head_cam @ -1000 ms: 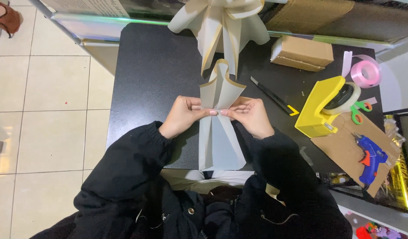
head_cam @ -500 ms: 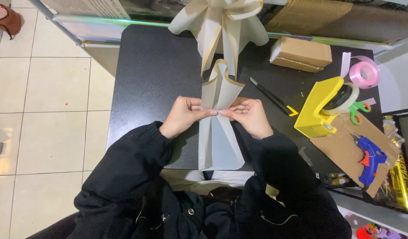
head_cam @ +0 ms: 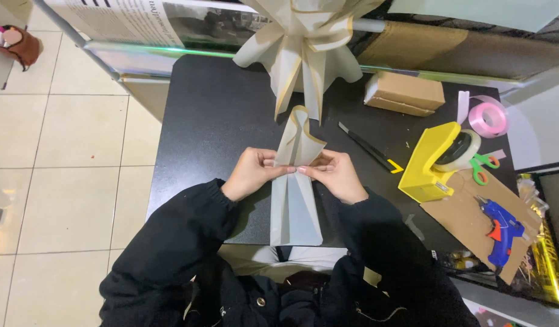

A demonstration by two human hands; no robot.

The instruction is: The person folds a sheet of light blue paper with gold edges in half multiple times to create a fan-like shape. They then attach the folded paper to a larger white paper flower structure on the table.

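The left hand and right hand pinch a cream paper strip at its gathered middle, fingers clamped; its ends fan above and below them over the black tabletop. The fingertips hide the fold itself.

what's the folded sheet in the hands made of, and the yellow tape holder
Sheet: likely matte cream wrapping paper or thin film; it holds sharp creases, pinched by left hand and right hand. Tape holder: looks like smooth moulded plastic with a slight sheen.
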